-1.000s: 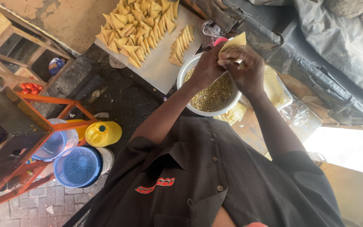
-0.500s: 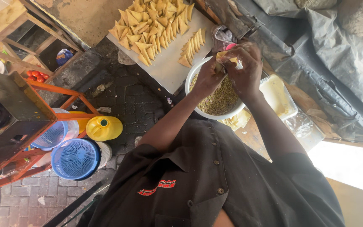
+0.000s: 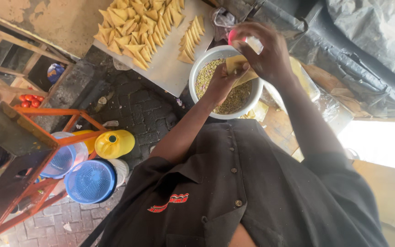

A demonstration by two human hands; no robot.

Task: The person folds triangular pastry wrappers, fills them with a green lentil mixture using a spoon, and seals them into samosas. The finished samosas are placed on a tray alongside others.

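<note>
My left hand (image 3: 220, 83) holds a folded yellow pastry sheet (image 3: 237, 68) over a white bowl (image 3: 196, 68) of greenish-yellow filling. My right hand (image 3: 267, 51) hovers just above the sheet, fingers pinched on a small white and pink item (image 3: 248, 42) that I cannot identify. Left of the bowl, a flat pale tray (image 3: 168, 71) carries many folded triangular pastries (image 3: 138, 27) in rows. My black shirt fills the bottom of the view.
A plastic container (image 3: 308, 84) with pale sheets sits right of the bowl, under a dark tarpaulin (image 3: 371, 50). On the paved ground at left stand a yellow jerrycan (image 3: 114, 144), blue baskets (image 3: 90, 180), an orange metal frame (image 3: 65, 139) and tomatoes (image 3: 29, 100).
My hands were pressed together on the pastry sheet over the bowl. Now the right hand has lifted slightly above it while the left keeps hold. The view has shifted a little.
</note>
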